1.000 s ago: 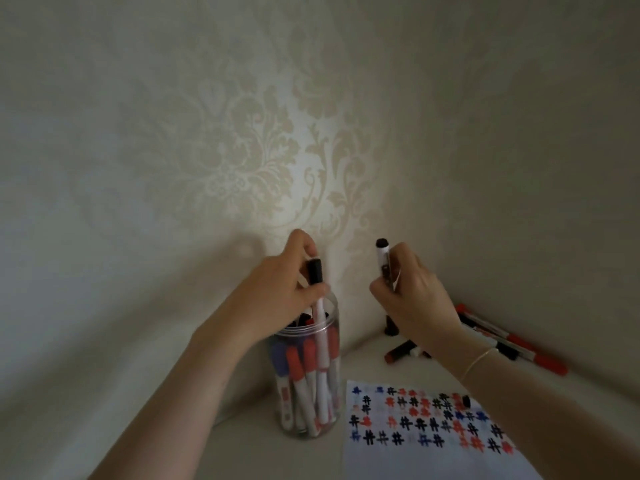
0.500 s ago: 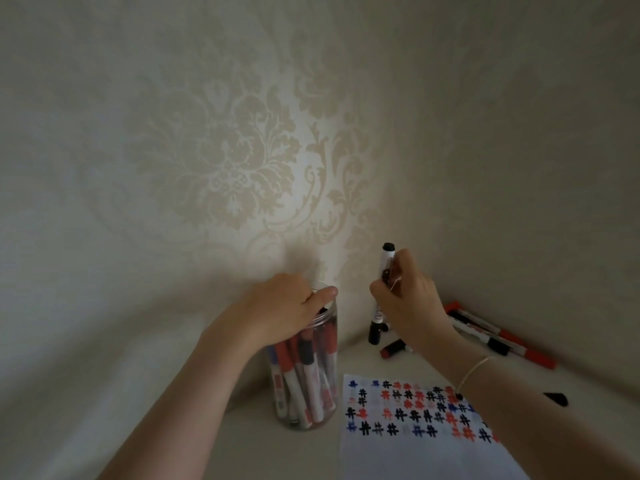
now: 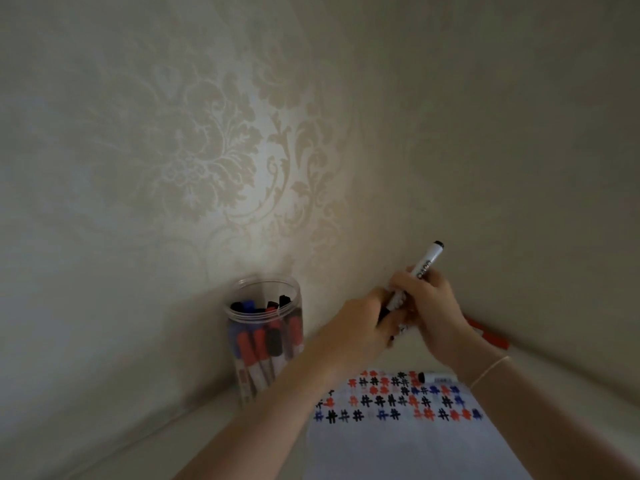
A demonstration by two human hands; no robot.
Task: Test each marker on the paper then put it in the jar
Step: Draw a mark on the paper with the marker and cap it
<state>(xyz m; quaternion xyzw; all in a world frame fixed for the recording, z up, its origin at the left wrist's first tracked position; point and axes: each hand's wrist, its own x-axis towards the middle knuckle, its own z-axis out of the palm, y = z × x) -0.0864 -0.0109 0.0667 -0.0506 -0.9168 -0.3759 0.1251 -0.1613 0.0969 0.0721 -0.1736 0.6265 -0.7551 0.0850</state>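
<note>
head view: the left hand has left the jar, where it was dropping a marker half a second ago, and now meets the right hand to the right of the jar. both hands grip one white marker, the left at its lower, capped end. likely uncapping comes next, then a test on the paper right of the jar.

One jar, one paper, two hands (jarred markers uncountable).
</note>
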